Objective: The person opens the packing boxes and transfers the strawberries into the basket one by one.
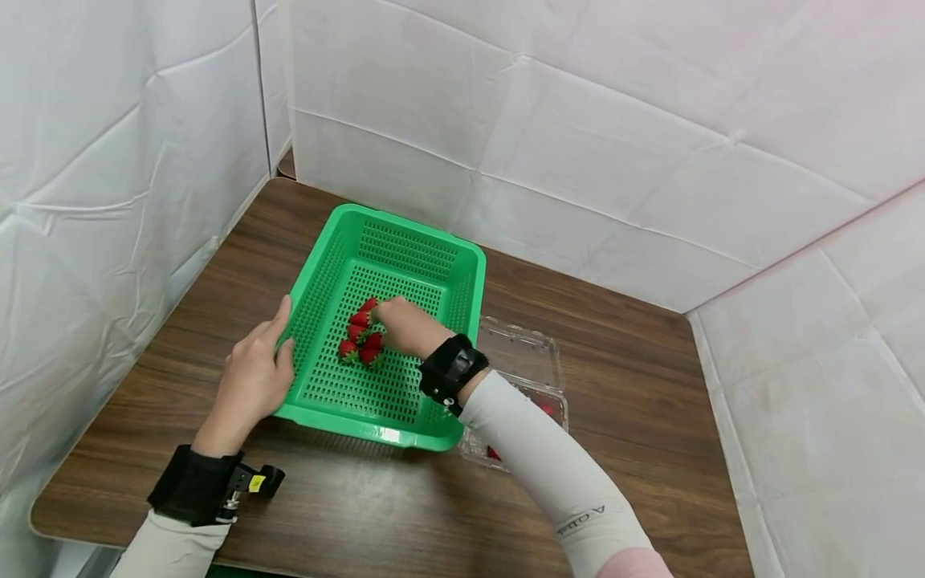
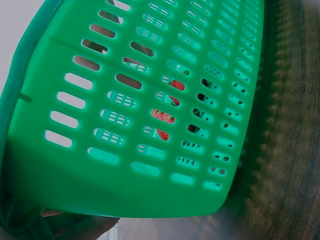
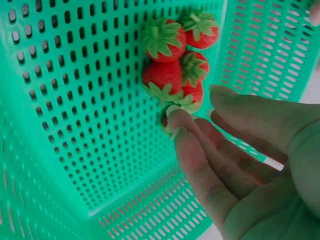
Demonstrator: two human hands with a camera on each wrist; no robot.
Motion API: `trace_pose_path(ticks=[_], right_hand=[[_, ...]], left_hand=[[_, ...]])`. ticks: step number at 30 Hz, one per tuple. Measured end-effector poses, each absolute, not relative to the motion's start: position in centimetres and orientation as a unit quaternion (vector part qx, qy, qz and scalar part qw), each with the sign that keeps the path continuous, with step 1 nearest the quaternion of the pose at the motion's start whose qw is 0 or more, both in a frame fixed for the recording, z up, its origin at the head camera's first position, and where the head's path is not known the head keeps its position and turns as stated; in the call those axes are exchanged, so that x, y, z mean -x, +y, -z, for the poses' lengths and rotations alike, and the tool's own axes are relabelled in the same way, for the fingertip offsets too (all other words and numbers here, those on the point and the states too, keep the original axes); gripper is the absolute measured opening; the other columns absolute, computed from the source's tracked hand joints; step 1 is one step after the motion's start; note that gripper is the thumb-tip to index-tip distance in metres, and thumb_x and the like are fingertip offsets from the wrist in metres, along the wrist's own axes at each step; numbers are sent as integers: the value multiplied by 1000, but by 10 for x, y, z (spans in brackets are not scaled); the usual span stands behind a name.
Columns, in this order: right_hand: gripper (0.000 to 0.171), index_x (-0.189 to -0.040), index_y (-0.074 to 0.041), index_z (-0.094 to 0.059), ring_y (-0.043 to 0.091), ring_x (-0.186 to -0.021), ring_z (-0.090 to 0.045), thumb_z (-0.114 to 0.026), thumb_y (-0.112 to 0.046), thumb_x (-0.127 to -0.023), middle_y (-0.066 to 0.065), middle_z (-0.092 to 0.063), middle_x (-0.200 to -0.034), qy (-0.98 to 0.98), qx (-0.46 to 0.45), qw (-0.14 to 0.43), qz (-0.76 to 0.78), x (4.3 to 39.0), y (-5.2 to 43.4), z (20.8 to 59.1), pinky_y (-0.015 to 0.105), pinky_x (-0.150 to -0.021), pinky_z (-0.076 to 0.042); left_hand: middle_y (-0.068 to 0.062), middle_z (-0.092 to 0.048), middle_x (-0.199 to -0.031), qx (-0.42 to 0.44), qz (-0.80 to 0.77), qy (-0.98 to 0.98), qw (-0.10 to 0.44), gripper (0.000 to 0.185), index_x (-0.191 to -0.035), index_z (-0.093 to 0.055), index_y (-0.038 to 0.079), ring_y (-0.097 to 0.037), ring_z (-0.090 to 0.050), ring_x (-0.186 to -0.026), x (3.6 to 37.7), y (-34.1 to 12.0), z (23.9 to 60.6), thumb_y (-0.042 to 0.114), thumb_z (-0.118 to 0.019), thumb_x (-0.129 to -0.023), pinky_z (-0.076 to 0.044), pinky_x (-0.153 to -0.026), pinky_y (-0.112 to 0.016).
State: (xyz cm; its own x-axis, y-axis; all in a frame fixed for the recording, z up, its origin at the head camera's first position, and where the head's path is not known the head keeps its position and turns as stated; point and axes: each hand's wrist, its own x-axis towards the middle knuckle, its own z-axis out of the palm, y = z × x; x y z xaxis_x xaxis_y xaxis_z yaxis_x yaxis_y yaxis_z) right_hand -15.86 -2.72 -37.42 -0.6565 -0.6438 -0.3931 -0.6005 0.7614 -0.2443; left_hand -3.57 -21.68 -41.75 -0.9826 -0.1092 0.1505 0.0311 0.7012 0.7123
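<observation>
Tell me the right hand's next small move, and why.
Probably lift the right hand toward the clear box: its thumb and fingers look parted, apparently gripping nothing, beside the strawberries, and red pieces show in that box.

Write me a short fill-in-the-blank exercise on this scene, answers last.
The colour of the basket is ____.
The hand at the basket's rim is the person's ____ one.
The other hand is beside strawberries whose bodies are ____.
In the head view, the clear container is to the basket's ____.
Answers: green; left; red; right.
</observation>
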Motion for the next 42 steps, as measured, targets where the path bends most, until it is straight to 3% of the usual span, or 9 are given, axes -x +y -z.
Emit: trace_pose_path(ticks=[6,16,22,31,42], right_hand=[[36,-127,-2,-62,23,-120,-59,-66,-8,-92,13,-63,-129,905,363,214,61,153,-17,365,29,-96,-50],[41,-133,-6,-58,21,-120,-58,-65,-11,-93,11,-61,-130,903,382,186,64,138,-3,344,27,-96,-49],[36,-129,-5,-60,23,-120,-58,-63,-10,-94,12,-61,-128,904,387,152,96,127,9,332,28,-97,-49],[33,-125,-6,-62,17,-88,-64,-66,-11,-92,10,-63,-117,920,352,113,131,114,39,321,26,-83,-52],[25,-114,-11,-67,11,-78,-65,-69,-17,-90,4,-66,-110,943,317,30,91,98,89,319,22,-68,-51]], left_hand=[[-34,-52,-131,-23,385,-918,91,61,-155,-20,8,-53,-59,-98,36,-217,418,3,-46,-99,-46,-77,-65],[-34,-51,-131,-23,387,-917,91,62,-155,-20,8,-53,-58,-100,35,-218,420,3,-46,-100,-46,-78,-65],[-35,-50,-132,-23,386,-918,86,62,-155,-19,9,-54,-57,-102,36,-218,420,4,-46,-100,-45,-78,-66],[-35,-49,-133,-25,386,-919,78,63,-155,-18,10,-55,-56,-104,38,-218,420,4,-47,-100,-45,-79,-67],[-35,-49,-133,-23,386,-919,73,62,-156,-17,10,-55,-56,-102,38,-217,418,5,-45,-101,-45,-78,-66]])
